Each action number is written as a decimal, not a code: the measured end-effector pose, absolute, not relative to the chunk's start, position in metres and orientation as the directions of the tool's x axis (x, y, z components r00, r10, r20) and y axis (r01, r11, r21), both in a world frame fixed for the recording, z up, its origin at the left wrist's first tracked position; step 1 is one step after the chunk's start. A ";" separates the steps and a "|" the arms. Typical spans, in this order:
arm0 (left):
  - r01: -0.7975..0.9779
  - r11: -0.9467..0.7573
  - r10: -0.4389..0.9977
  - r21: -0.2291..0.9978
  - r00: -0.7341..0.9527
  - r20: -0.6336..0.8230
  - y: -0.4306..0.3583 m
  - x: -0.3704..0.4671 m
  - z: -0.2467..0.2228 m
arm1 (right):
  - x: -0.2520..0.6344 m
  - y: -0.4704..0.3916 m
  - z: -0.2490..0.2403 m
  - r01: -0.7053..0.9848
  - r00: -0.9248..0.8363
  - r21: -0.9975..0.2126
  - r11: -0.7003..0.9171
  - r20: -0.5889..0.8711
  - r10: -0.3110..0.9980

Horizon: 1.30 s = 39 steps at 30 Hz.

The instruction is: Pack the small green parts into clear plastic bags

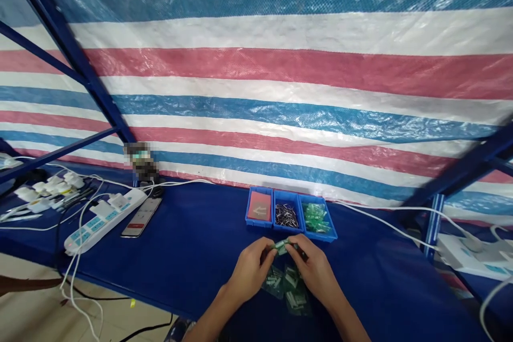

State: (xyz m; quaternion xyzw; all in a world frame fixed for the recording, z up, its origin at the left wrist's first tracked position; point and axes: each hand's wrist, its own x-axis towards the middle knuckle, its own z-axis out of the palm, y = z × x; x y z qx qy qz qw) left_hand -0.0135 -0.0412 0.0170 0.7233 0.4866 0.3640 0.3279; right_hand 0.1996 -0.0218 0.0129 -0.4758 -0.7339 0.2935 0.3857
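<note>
My left hand (251, 269) and my right hand (315, 267) meet in front of the blue bins. Between their fingertips they pinch a small green plastic bag (281, 246) with pale pieces in it. Below it on the blue table lie several more small clear-green bags (296, 299), holding light, rod-like pieces too small to name. The nearest bins hold dark metal screws (286, 216) in the middle, green plastic packets (316, 218) on the right, and a reddish card (259, 207) with an arrow-like mark on the left.
A white power strip (105, 220) with plugs and a phone (141, 217) lie to the left on the blue table (192, 246). Another power strip (473, 256) sits at the right edge. White cables (393, 230) cross the table. Blue metal posts and a striped tarp (280, 107) stand behind.
</note>
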 end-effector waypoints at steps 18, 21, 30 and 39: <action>0.439 -0.368 0.924 0.820 0.269 0.271 -0.018 -0.027 0.015 | 0.183 -0.017 0.019 0.444 -0.229 -0.832 0.333 0.254 0.940; 0.445 -0.348 0.935 0.825 0.234 0.268 -0.026 -0.025 0.011 | 0.179 -0.026 0.018 0.451 -0.188 -0.850 0.274 0.210 0.960; 0.491 -0.341 0.940 0.802 0.168 0.297 -0.038 -0.022 0.005 | 0.177 -0.028 0.005 0.388 -0.179 -0.893 0.228 0.170 0.969; 0.413 -0.325 0.944 0.851 0.197 0.265 -0.035 -0.024 0.004 | 0.182 -0.018 0.007 0.238 -0.203 -0.941 0.239 0.193 0.960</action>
